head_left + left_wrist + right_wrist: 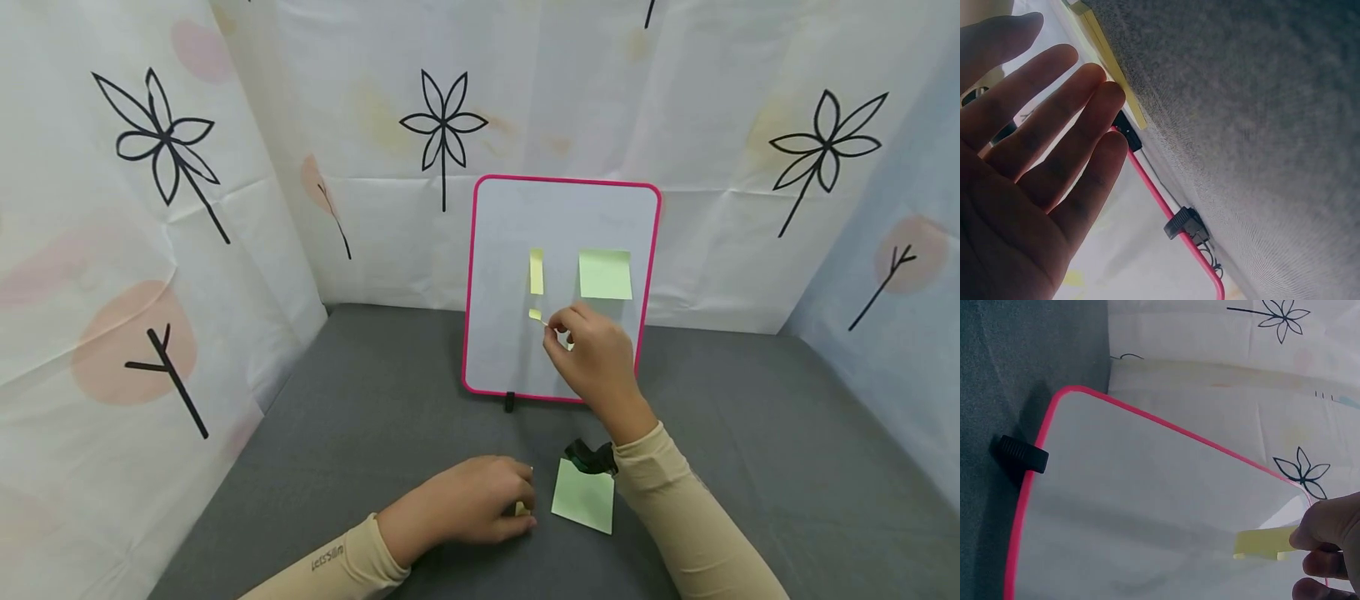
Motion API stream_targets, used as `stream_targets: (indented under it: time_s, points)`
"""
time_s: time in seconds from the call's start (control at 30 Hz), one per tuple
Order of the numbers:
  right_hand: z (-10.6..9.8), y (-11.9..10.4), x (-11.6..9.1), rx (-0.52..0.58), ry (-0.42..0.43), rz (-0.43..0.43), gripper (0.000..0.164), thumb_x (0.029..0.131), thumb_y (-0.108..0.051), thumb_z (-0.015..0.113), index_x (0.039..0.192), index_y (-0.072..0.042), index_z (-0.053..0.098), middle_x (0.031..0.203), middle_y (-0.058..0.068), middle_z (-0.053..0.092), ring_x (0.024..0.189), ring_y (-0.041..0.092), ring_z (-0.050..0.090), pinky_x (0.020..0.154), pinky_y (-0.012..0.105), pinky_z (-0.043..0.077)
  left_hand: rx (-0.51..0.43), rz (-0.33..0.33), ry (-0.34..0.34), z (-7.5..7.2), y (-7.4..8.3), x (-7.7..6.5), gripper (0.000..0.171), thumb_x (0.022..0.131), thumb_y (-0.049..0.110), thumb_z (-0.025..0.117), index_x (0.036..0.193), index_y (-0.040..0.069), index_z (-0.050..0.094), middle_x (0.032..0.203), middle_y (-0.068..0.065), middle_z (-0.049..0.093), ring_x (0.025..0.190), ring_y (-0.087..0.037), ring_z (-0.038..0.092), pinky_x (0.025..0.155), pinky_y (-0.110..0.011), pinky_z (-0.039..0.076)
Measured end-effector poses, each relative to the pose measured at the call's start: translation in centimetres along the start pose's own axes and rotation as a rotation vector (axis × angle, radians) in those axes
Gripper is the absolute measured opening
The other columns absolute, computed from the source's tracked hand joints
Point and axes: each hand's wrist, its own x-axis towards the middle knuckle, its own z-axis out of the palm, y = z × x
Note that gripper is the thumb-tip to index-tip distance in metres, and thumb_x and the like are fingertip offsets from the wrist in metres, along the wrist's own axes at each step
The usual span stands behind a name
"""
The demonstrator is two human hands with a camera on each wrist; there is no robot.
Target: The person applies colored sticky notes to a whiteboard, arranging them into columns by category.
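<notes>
My right hand [596, 354] is at the whiteboard [502, 217], pinching a narrow yellow sticky note [1266, 541] by one end between thumb and finger. Above it on the board is another narrow yellow strip [536, 272]. A square green sticky note [605, 274] is stuck to the right of that strip. My left hand [480, 498] lies low over the grey table, beside a yellow sticky-note pad [1110, 62] that its fingers partly cover in the head view. In the left wrist view its fingers are mostly straight and spread slightly.
The pink-framed board stands upright, with black clips [1188, 224] at its lower edge. A green square of paper [583, 498] lies on the grey table [375, 400] between the forearms, partly behind a black wrist strap [590, 457]. Flower-printed cloth [360, 150] surrounds the table.
</notes>
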Motion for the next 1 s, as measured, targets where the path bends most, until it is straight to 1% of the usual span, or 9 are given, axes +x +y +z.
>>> stream_targets:
  time_s: [0.2,0.33,0.5,0.6,0.77,0.87,0.93,1.0]
  points:
    - [0.5,0.7,0.0,-0.022,-0.020,0.017,0.005,0.088,-0.003,0.077,0.085,-0.005,0.074,0.082,0.010,0.071,0.065,0.023,0.069,0.054,0.038,0.054,-0.023,-0.011,-0.010,-0.2,-0.1,0.0,0.008,0.098,0.024,0.076,0.091,0.021,0.080,0.083,0.011,0.063,0.070,0.007,0.045,0.067,-0.008,0.040]
    - [0.9,0.9,0.0,-0.033,-0.039,0.014,0.005,0.088,-0.004,0.077,0.084,-0.005,0.075,0.081,0.009,0.071,0.065,0.023,0.068,0.053,0.038,0.054,-0.016,-0.033,0.001,-0.6,-0.3,-0.1,0.006,0.097,0.024,0.077,0.094,0.021,0.081,0.086,0.010,0.066,0.074,0.006,0.051,0.070,-0.008,0.043]
    - [1.2,1.0,-0.1,-0.040,-0.054,0.009,0.005,0.088,-0.004,0.077,0.084,-0.006,0.075,0.081,0.007,0.070,0.063,0.023,0.065,0.050,0.038,0.050,-0.005,-0.078,0.027,-1.7,-0.5,-0.1,0.009,0.097,0.024,0.078,0.092,0.017,0.080,0.089,0.007,0.068,0.077,0.001,0.059,0.074,-0.010,0.047]
    - [1.3,1.0,-0.1,-0.043,-0.064,0.005,0.006,0.088,-0.003,0.077,0.083,-0.007,0.075,0.080,0.007,0.069,0.062,0.023,0.063,0.050,0.037,0.049,-0.009,-0.099,0.039,-2.5,-0.7,0.0,0.010,0.098,0.024,0.077,0.093,0.015,0.081,0.092,0.005,0.071,0.080,0.000,0.062,0.077,-0.012,0.050]
    - [1.4,1.1,-0.2,-0.045,-0.095,0.011,0.006,0.089,-0.005,0.077,0.084,-0.007,0.074,0.081,0.009,0.069,0.060,0.022,0.059,0.051,0.037,0.048,-0.036,-0.131,0.065,-3.5,-1.1,-0.1,0.010,0.098,0.023,0.076,0.092,0.016,0.080,0.094,0.007,0.070,0.082,-0.001,0.062,0.078,-0.014,0.052]
    - [1.5,1.2,-0.3,-0.044,-0.107,0.018,0.006,0.089,-0.006,0.078,0.084,-0.007,0.074,0.081,0.010,0.070,0.059,0.022,0.058,0.051,0.037,0.048,-0.041,-0.147,0.117,-3.8,-1.4,-0.1,0.010,0.098,0.023,0.077,0.091,0.016,0.080,0.091,0.006,0.069,0.078,-0.002,0.061,0.074,-0.015,0.050]
    - [1.5,1.2,-0.3,-0.043,-0.110,0.020,0.006,0.089,-0.006,0.078,0.084,-0.007,0.074,0.082,0.011,0.071,0.059,0.022,0.057,0.051,0.037,0.048,-0.030,-0.167,0.179,-3.9,-1.6,-0.1,0.010,0.096,0.024,0.079,0.091,0.016,0.081,0.088,0.006,0.069,0.075,-0.003,0.060,0.071,-0.015,0.050]
    - [1.6,1.2,-0.4,-0.043,-0.113,0.021,0.006,0.089,-0.007,0.079,0.084,-0.007,0.074,0.082,0.010,0.071,0.059,0.021,0.057,0.051,0.037,0.048,-0.010,-0.192,0.256,-4.2,-1.9,0.0,0.009,0.095,0.024,0.081,0.089,0.016,0.081,0.084,0.007,0.069,0.071,-0.003,0.059,0.067,-0.016,0.049]
